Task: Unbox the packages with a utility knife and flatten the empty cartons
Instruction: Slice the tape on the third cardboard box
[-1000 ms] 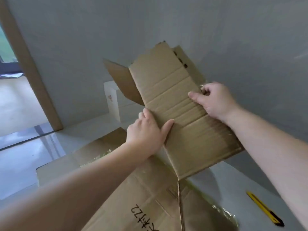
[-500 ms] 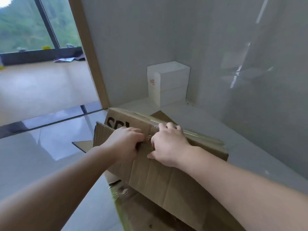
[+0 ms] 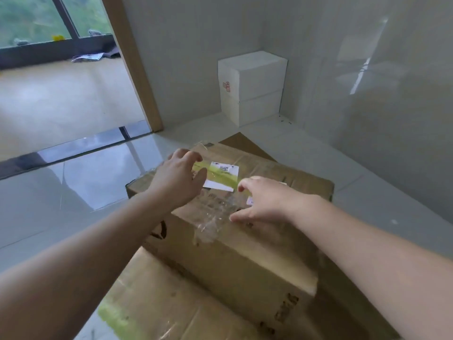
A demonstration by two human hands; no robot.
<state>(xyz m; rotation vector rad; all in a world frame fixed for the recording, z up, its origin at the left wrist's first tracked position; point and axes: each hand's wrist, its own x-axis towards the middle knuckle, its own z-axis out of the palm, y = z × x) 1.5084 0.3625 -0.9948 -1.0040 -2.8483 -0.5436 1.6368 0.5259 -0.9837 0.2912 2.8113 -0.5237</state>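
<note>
The carton (image 3: 235, 229) lay folded on more cardboard (image 3: 157, 303) on the floor (image 3: 73, 192). The left hand (image 3: 180, 179) and right hand (image 3: 266, 201) hovered over its taped top, fingers apart, gripping nothing.

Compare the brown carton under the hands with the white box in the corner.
The brown carton is kraft cardboard with crumpled clear tape and a shipping label; the white box is plain white with a small red mark. The carton lies near, both hands over it; the box stands untouched against the wall. Both sit on the floor.
</note>
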